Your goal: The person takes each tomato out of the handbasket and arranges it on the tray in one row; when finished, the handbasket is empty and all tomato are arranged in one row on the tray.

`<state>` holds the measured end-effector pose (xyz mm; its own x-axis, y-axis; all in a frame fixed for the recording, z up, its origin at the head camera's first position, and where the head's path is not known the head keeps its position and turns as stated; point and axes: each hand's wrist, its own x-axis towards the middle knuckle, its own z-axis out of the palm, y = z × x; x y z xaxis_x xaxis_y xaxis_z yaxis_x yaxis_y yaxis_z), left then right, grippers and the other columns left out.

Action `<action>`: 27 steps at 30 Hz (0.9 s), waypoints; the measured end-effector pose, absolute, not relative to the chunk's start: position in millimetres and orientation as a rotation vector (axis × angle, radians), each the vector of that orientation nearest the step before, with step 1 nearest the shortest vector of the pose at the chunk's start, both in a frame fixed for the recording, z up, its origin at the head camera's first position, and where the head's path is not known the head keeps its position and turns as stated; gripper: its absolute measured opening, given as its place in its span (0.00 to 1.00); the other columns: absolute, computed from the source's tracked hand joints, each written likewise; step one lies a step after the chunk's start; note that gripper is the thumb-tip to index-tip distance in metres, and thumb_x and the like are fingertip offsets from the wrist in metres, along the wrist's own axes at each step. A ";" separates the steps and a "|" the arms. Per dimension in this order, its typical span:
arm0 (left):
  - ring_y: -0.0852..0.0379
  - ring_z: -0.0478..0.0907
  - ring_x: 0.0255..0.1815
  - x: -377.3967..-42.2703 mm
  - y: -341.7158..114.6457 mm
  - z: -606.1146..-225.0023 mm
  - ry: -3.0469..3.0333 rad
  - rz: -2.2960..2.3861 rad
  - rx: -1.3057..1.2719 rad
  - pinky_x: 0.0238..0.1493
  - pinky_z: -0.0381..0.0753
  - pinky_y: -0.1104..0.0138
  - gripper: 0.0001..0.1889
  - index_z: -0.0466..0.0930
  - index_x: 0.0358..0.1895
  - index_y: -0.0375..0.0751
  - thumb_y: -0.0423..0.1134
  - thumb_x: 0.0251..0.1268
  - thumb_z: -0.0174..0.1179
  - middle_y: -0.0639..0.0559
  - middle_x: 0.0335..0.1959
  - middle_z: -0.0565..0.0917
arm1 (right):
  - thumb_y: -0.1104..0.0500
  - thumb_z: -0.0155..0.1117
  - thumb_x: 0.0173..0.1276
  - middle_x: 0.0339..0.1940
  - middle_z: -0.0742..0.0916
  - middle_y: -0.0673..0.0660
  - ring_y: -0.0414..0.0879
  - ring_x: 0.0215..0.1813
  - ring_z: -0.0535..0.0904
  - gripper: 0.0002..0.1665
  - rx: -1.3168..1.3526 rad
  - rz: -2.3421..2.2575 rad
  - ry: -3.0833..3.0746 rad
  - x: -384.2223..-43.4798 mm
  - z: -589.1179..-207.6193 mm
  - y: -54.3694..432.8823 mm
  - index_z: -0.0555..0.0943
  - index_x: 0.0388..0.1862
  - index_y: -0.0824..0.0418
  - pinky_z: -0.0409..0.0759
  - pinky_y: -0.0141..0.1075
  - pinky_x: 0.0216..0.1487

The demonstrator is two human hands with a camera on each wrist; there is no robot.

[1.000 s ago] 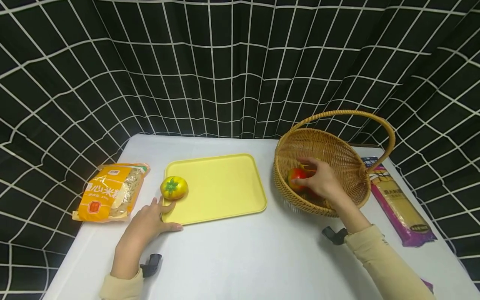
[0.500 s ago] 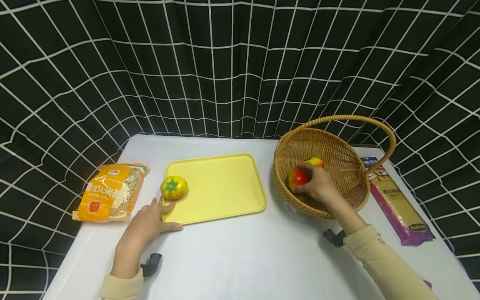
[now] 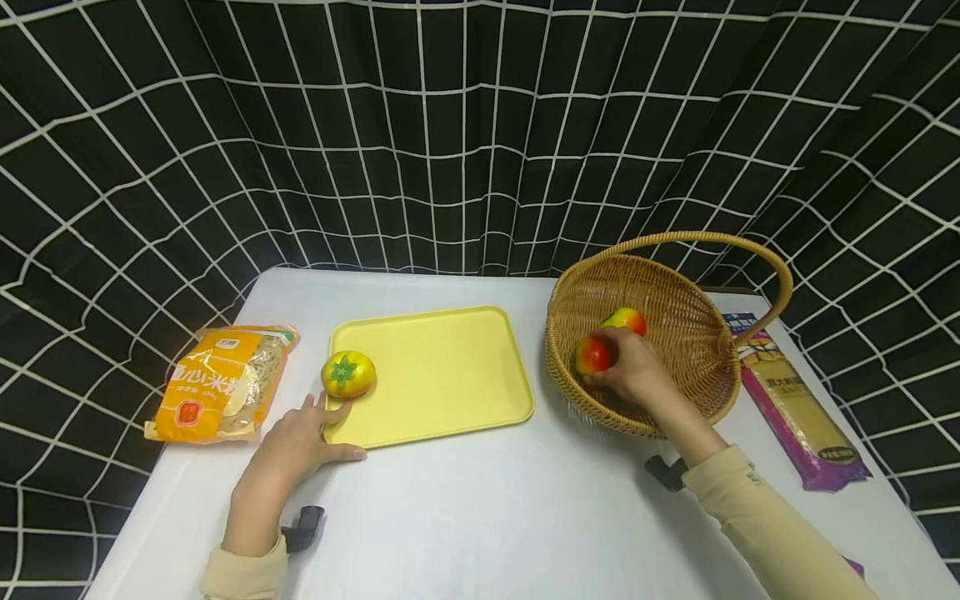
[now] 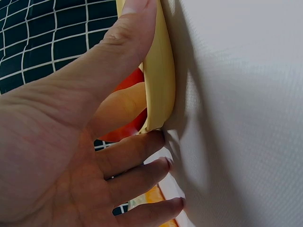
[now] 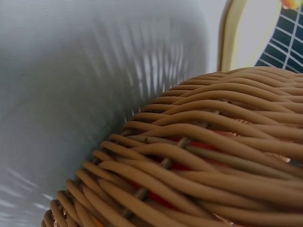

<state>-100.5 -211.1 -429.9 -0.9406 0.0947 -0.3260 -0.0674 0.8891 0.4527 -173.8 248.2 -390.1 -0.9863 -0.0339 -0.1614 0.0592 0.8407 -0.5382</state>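
Observation:
My left hand (image 3: 303,442) rests at the near left corner of a yellow tray (image 3: 442,375), thumb along the near rim and index finger over the left rim. Its other fingertips touch the table in the left wrist view. Close to the index finger sits a yellow tomato-like fruit (image 3: 348,374) with a green leafy top. Inside a wicker basket (image 3: 720,367), my right hand (image 3: 633,367) grips a red fruit (image 3: 592,356) with yellow-green on its side. Behind it lies a yellow-and-red fruit (image 3: 624,319). The right wrist view shows basket weave (image 5: 213,142), with that hand hidden.
An orange food bag (image 3: 217,385) lies left of the tray. Right of the basket is a purple noodle packet (image 3: 798,408), partly behind the arched handle (image 3: 776,267). A black curtain with white grid lines (image 3: 450,150) hangs behind the white table (image 3: 465,517).
In the basket, my right hand has lowered and closed its fingers on the red fruit, uncovering more of the fruit behind. The basket handle dipped slightly. My left hand has stayed put.

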 end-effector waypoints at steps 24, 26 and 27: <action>0.13 0.59 0.76 -99.9 -211.2 -430.3 2.718 0.680 0.015 0.71 0.64 0.25 0.49 0.73 0.77 0.43 0.63 0.53 0.78 0.16 0.79 0.55 | 0.59 0.82 0.62 0.76 0.72 0.73 0.74 0.72 0.73 0.43 -0.080 -1.123 2.898 -175.1 -373.8 251.2 0.76 0.75 0.62 0.78 0.65 0.70; 0.13 0.59 0.76 -99.9 -211.2 -430.6 2.717 0.681 0.016 0.71 0.64 0.25 0.49 0.73 0.77 0.44 0.63 0.53 0.78 0.16 0.79 0.55 | 0.58 0.82 0.62 0.79 0.70 0.73 0.75 0.74 0.71 0.43 -0.092 -1.134 2.916 -175.4 -370.5 250.6 0.76 0.75 0.60 0.77 0.67 0.71; 0.13 0.59 0.76 -100.0 -211.2 -430.8 2.715 0.682 0.015 0.71 0.64 0.25 0.49 0.73 0.77 0.43 0.62 0.53 0.78 0.16 0.79 0.55 | 0.57 0.82 0.63 0.80 0.69 0.73 0.77 0.77 0.68 0.43 -0.093 -1.134 2.924 -175.4 -368.9 250.2 0.76 0.75 0.59 0.75 0.69 0.71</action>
